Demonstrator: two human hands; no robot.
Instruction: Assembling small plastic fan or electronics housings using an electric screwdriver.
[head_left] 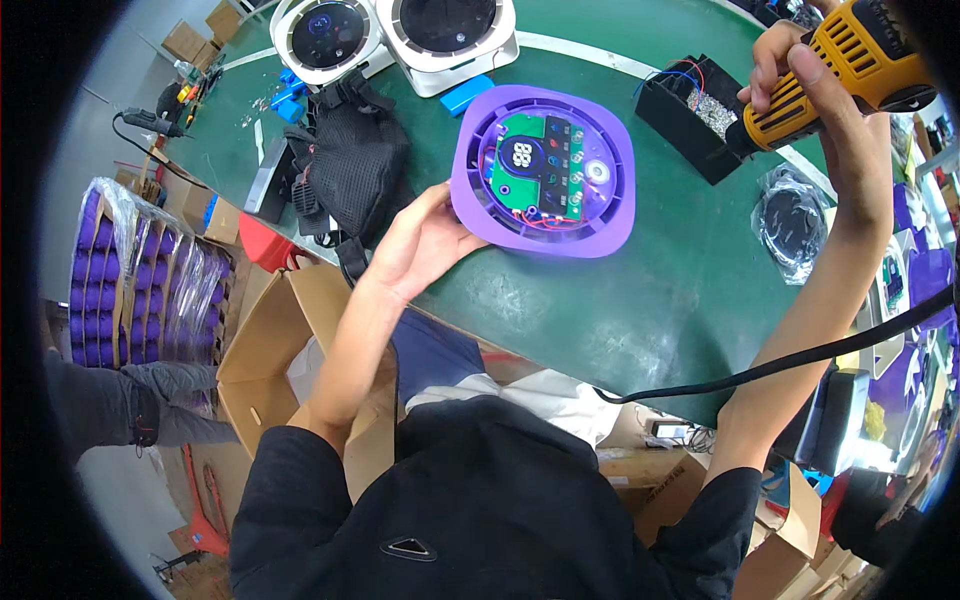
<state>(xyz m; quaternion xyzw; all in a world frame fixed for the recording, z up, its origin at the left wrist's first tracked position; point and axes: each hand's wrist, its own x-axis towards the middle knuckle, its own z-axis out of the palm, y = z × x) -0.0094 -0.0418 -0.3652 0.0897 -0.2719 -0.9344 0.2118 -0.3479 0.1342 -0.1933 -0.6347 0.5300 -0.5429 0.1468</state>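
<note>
My left hand [428,240] grips the lower left edge of a purple housing [612,215], holding it over the green table. A green circuit board [517,180] with a lit two-digit display and a dark button strip sits in its round recess; red wires run along the lower part. At the upper right, my right hand [805,85] is closed around a yellow and black power drill [790,112]. Its dark nose is at the near right edge of a black box [690,140] with small silver screws [712,112] and red and blue wires. The drill's tip is hard to make out.
Two white round-faced units [455,75] stand at the far side of the green table [600,310]. A black mesh bag [355,150] lies left, a wrapped black disc [792,222] right. A black cable [780,372] crosses near my right arm. An open carton [265,350] stands below left.
</note>
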